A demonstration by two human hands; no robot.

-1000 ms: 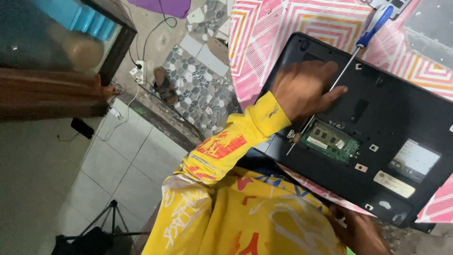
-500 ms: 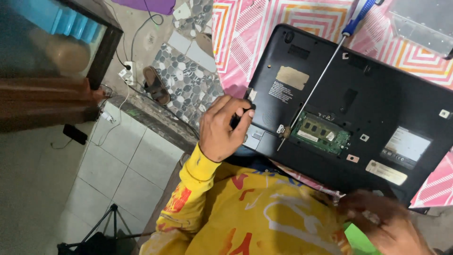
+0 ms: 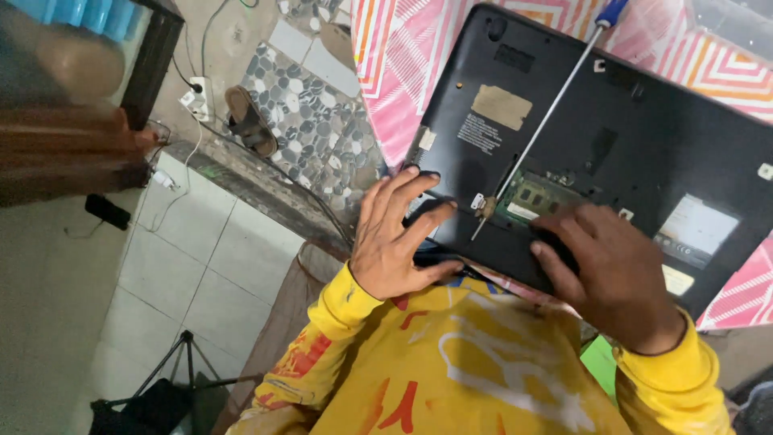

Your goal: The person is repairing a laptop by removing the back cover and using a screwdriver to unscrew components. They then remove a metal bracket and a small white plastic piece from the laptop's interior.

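Observation:
A black laptop (image 3: 644, 137) lies upside down on a pink patterned cloth (image 3: 403, 72). Its memory hatch is open, showing a green memory module (image 3: 538, 196). A long screwdriver (image 3: 547, 121) with a blue handle rests across the base, tip near the hatch. My left hand (image 3: 394, 242) grips the laptop's near left corner, fingers spread on top and thumb at the edge. My right hand (image 3: 612, 274) clasps the near edge beside the hatch, fingers curled over the base. Yellow sleeves cover both arms.
A brown sandal (image 3: 250, 121) lies on the pebble floor beside a white wall socket (image 3: 196, 101) with cables. A dark tripod (image 3: 173, 379) stands on white tiles at bottom left. A clear plastic box (image 3: 737, 24) sits at top right. Wooden furniture (image 3: 64, 153) fills the left.
My left hand slid from the laptop's middle down to its near left corner. My right hand came up from below onto the near edge. The view has shifted closer.

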